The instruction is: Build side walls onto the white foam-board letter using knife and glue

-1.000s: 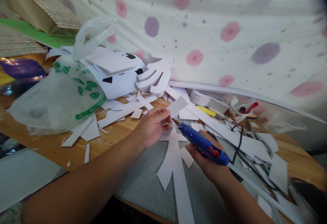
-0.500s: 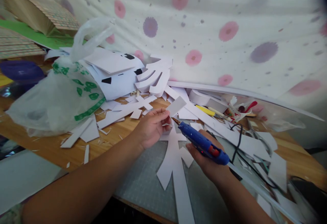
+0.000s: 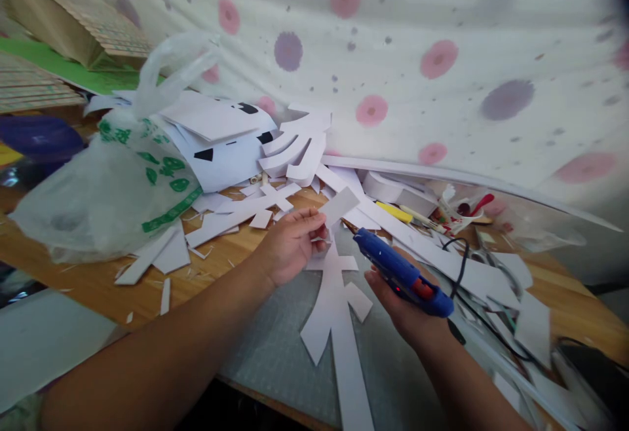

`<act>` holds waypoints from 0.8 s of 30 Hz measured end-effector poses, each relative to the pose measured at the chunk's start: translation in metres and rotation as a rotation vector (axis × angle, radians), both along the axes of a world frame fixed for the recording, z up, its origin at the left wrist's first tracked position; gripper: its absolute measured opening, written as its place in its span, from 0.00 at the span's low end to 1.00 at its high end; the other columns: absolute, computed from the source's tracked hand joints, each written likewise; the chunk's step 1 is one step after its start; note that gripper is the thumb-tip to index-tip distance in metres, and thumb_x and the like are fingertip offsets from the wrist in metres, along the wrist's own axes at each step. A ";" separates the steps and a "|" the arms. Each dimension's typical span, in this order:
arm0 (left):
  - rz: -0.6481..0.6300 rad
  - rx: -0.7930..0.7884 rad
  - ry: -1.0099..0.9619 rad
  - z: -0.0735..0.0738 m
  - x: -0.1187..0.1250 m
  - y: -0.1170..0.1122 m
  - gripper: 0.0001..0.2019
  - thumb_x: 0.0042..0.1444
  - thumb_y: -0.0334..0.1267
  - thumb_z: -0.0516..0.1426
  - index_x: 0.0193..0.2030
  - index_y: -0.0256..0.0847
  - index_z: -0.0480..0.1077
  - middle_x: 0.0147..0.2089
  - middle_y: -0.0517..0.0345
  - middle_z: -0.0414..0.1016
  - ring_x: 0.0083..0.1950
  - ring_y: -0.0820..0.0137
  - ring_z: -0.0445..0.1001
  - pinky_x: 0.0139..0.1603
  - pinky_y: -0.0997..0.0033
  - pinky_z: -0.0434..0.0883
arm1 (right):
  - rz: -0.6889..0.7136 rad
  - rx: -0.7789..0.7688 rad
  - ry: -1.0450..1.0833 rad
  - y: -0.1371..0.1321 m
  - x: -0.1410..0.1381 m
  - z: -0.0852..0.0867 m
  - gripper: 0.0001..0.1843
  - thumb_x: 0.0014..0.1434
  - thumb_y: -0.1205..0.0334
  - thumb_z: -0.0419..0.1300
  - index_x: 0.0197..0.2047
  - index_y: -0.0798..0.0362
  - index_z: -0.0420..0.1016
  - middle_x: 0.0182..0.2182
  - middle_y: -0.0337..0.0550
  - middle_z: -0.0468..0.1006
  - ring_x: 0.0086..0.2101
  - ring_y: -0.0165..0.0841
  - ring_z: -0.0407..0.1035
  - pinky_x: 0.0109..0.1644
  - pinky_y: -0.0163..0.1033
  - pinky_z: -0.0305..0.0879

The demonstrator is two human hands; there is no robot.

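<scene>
Between thumb and fingers, my left hand [image 3: 297,242] pinches a small white strip of board [image 3: 340,206], held up above the table and tilted. My right hand [image 3: 410,303] is wrapped round a blue hot glue gun [image 3: 400,272], a glue stick trailing from its back. The gun's nozzle points up and left, a small gap from the strip's lower edge. Below both hands, a large white cut-out shape [image 3: 339,300] lies on the grey cutting mat [image 3: 265,339]. A small white offcut [image 3: 359,301] rests against its right side.
At left stands a white plastic bag [image 3: 98,195] with green print. White board pieces [image 3: 295,146] are heaped at the back. A yellow-handled cutter [image 3: 394,212], scissors [image 3: 501,267] and a black cable [image 3: 464,267] lie at right. A spotted curtain [image 3: 393,44] hangs behind.
My right hand has drawn the glue gun a little to the right, away from the strip. My left hand stays nearly in place with the strip.
</scene>
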State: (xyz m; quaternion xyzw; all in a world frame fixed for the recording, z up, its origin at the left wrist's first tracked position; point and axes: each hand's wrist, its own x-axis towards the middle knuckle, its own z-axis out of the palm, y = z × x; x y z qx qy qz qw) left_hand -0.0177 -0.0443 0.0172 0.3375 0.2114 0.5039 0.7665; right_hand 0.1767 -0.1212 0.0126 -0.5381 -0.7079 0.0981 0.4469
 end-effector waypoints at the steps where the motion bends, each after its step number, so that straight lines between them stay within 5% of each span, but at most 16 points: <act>1: 0.000 0.006 0.002 0.000 0.000 0.000 0.08 0.50 0.34 0.64 0.28 0.38 0.68 0.26 0.63 0.67 0.30 0.75 0.68 0.30 0.75 0.65 | -0.005 0.000 0.013 -0.001 0.000 0.000 0.14 0.56 0.55 0.60 0.23 0.49 0.62 0.24 0.38 0.71 0.24 0.32 0.69 0.28 0.39 0.66; 8: 0.019 -0.014 0.000 0.001 0.000 0.000 0.08 0.49 0.33 0.64 0.28 0.37 0.68 0.26 0.62 0.68 0.29 0.75 0.68 0.30 0.75 0.65 | -0.088 -0.016 0.037 -0.002 0.003 0.002 0.12 0.55 0.53 0.62 0.25 0.49 0.67 0.25 0.38 0.74 0.25 0.34 0.71 0.29 0.40 0.68; 24: -0.005 0.061 0.094 0.007 -0.008 0.003 0.09 0.45 0.33 0.66 0.28 0.37 0.68 0.25 0.63 0.67 0.28 0.75 0.67 0.31 0.73 0.63 | -0.012 0.017 0.189 -0.002 0.018 -0.004 0.06 0.54 0.57 0.64 0.28 0.46 0.71 0.26 0.40 0.74 0.26 0.37 0.70 0.27 0.43 0.69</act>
